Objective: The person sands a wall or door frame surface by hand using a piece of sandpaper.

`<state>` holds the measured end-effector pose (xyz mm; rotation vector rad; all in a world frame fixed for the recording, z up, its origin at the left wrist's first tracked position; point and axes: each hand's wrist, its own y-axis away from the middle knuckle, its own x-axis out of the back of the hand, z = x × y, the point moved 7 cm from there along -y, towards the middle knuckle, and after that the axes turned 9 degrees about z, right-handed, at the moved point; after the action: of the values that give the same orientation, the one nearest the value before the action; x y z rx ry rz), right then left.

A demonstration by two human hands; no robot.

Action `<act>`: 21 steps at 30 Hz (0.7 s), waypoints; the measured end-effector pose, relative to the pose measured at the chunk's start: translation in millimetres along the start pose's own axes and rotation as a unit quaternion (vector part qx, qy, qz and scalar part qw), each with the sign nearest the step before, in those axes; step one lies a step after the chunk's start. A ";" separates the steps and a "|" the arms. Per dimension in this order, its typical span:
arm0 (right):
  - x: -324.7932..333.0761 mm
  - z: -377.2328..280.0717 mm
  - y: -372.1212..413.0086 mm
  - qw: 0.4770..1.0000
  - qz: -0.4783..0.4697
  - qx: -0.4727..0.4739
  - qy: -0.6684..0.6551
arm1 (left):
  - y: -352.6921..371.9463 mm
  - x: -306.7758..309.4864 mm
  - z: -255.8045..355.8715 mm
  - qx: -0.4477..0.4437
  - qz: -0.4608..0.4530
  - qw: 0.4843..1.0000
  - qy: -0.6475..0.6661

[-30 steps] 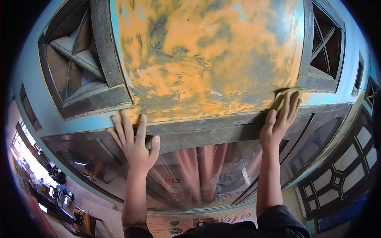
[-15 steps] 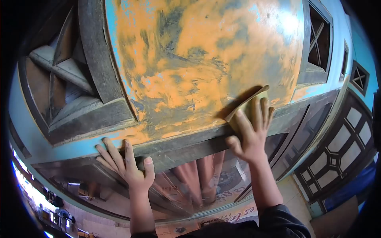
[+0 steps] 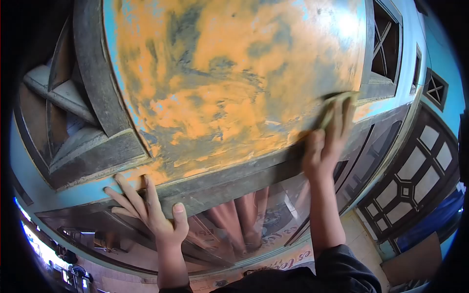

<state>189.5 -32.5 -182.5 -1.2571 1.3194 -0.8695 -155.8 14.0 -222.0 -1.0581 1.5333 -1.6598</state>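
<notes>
My right hand (image 3: pixel 328 139) presses a folded sheet of sandpaper (image 3: pixel 328 115) against the lower right of a wall panel (image 3: pixel 229 105). The fingers cover most of the sheet, and only its edge shows. Patchy orange and grey covers the panel, with bits of turquoise paint along its left edge. My left hand (image 3: pixel 156 215) is empty, its fingers spread over the dark wooden beam (image 3: pixel 215 188) below the panel. Its fingertips reach up onto the turquoise strip, with the thumb apart on the beam.
Wooden vent frames with crossed slats (image 3: pixel 68 97) flank the panel on the left and right. Below the beam is a glass window (image 3: pixel 283 210) with a reddish curtain (image 3: pixel 239 219) behind it. A dark panelled door (image 3: pixel 410 180) stands at the right.
My right hand has slid right and slightly up along the panel with the sandpaper. My left hand stays on the beam. The view has shifted slightly.
</notes>
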 end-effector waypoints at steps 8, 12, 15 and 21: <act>0.5 8.6 -25.7 0.999 -0.024 0.034 0.000 | -21.4 -13.4 56.5 -0.076 -0.082 0.993 -0.038; -10.2 -47.1 6.9 0.950 -0.159 0.269 -0.017 | -34.1 -21.7 79.9 -0.146 -0.092 0.984 -0.052; -4.3 -1.9 -36.5 0.986 -0.068 0.148 -0.030 | -42.0 -26.2 87.2 -0.168 -0.075 0.981 -0.070; -4.4 -32.2 -8.3 0.950 -0.151 0.270 -0.035 | -59.5 -27.8 94.6 -0.176 -0.069 0.980 -0.060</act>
<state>159.2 -34.7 -168.2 -1.0463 0.7583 -1.2873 -55.6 -0.1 -167.1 -1.4506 1.7454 -1.4111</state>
